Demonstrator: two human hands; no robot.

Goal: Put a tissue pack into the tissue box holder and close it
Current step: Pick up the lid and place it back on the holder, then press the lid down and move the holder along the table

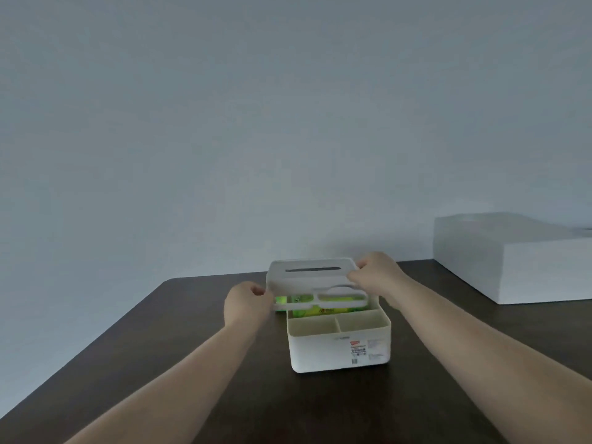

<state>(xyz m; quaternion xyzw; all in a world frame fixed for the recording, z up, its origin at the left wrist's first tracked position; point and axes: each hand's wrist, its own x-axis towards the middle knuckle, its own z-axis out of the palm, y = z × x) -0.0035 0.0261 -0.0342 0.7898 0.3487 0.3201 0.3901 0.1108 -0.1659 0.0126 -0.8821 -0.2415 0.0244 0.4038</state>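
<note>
A white tissue box holder (pixel 339 350) stands on the dark table, with two small front compartments and a label on its front wall. A green tissue pack (pixel 307 310) lies inside its rear section, partly hidden. The white lid (pixel 312 277), with a slot on top, hovers tilted just above the holder, shifted a little to the left. My left hand (pixel 245 304) grips the lid's left edge. My right hand (pixel 376 272) grips its right edge.
The dark brown table (pixel 160 357) ends at a back edge near the pale wall and slopes away at the left. A large white box (pixel 519 261) sits at the back right, apart from the holder.
</note>
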